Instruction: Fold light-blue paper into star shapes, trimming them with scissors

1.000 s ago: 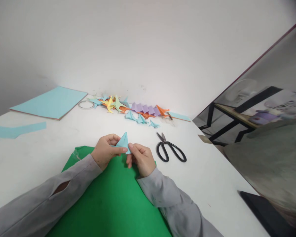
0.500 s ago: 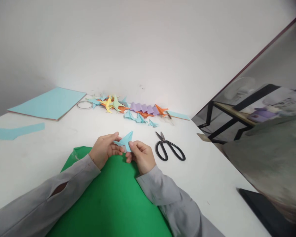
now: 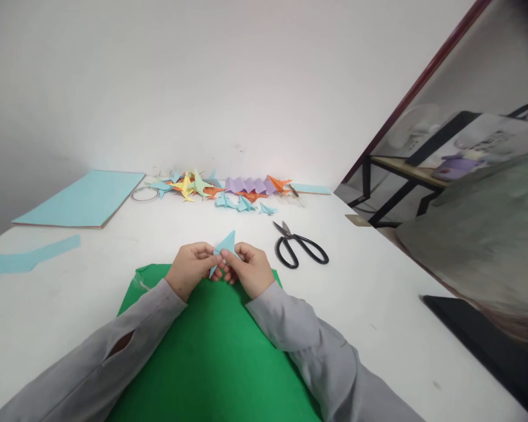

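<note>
A small piece of light blue folded paper point(image 3: 227, 241) is pinched between my two hands, above the far edge of a green sheet point(image 3: 211, 357). My left hand point(image 3: 191, 269) grips its left side, thumb on top. On the right side, my right hand point(image 3: 251, 268) presses it with thumb and fingers. One pointed corner sticks up between the hands and another points down beside the left thumb. My fingers hide part of the folds. Black-handled scissors point(image 3: 297, 243) lie on the table to the right of my hands, blades partly apart.
Along the wall lie several folded paper figures point(image 3: 198, 185), a pleated purple paper point(image 3: 249, 186) and small blue folded pieces point(image 3: 245, 204). A blue paper stack point(image 3: 81, 199) and a blue strip point(image 3: 30, 258) are at left. A dark flat object point(image 3: 479, 346) sits at the right edge.
My left fingers have closed in on the folded paper, both thumbs now meeting near its middle. The paper has turned, with one point now downward. The camera view has tilted slightly.
</note>
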Tool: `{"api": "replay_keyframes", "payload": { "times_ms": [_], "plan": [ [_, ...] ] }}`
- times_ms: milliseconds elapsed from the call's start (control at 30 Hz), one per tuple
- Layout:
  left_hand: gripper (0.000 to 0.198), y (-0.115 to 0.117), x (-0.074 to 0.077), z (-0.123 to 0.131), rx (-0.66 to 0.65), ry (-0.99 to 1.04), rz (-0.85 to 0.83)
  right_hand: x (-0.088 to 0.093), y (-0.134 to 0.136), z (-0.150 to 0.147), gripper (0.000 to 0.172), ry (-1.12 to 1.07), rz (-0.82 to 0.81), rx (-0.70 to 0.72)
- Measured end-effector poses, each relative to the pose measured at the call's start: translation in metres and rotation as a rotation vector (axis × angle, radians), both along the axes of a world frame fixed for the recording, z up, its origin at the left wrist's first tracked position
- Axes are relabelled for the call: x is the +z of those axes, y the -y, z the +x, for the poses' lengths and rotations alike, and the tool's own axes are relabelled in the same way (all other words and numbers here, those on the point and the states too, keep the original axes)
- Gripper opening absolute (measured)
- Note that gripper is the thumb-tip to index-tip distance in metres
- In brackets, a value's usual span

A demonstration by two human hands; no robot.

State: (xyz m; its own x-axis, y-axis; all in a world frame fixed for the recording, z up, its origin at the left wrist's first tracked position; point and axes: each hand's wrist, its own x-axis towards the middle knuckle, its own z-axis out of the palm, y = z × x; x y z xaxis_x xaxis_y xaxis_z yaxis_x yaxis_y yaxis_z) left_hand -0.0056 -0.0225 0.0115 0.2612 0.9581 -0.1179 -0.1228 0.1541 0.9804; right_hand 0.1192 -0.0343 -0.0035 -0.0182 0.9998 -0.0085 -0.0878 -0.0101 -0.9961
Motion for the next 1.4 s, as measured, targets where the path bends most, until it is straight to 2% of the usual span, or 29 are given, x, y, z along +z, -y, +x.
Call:
{"api": "replay_keyframes", "payload": {
  "times_ms": [133,267,367,500,667,733,933,1200,1400],
  "plan": [
    [0.020,0.002,0.001,-0.001,0.021,-0.121,0.158,-0.002,-0.003,0.004,0.035,-0.012,0.013,0.015],
    [0.038,0.006,0.000,-0.001,0.054,-0.230,0.276,-0.002,-0.004,0.010,0.033,-0.059,0.033,0.040],
    [0.041,0.008,0.001,-0.002,0.092,-0.329,0.378,0.001,-0.003,0.011,0.030,-0.028,0.056,0.059],
    [0.046,0.009,0.002,-0.003,0.084,-0.323,0.385,0.005,-0.002,0.013,0.027,0.062,0.073,0.130],
    [0.043,0.011,0.004,-0.003,0.098,-0.379,0.478,0.003,-0.005,0.013,0.029,-0.033,0.009,0.137],
    [0.041,0.012,0.005,-0.002,0.073,-0.329,0.451,0.001,-0.007,0.014,0.031,-0.097,-0.021,0.153],
    [0.024,0.012,0.009,-0.001,-0.060,-0.100,0.190,0.001,-0.012,0.021,0.031,-0.262,-0.114,0.273],
    [0.021,0.011,0.007,0.002,-0.057,0.046,0.042,-0.001,-0.012,0.023,0.024,-0.455,-0.241,0.433],
    [0.021,0.011,0.007,0.002,-0.064,0.073,0.004,-0.002,-0.014,0.025,0.019,-0.514,-0.305,0.459]
  ]
}}
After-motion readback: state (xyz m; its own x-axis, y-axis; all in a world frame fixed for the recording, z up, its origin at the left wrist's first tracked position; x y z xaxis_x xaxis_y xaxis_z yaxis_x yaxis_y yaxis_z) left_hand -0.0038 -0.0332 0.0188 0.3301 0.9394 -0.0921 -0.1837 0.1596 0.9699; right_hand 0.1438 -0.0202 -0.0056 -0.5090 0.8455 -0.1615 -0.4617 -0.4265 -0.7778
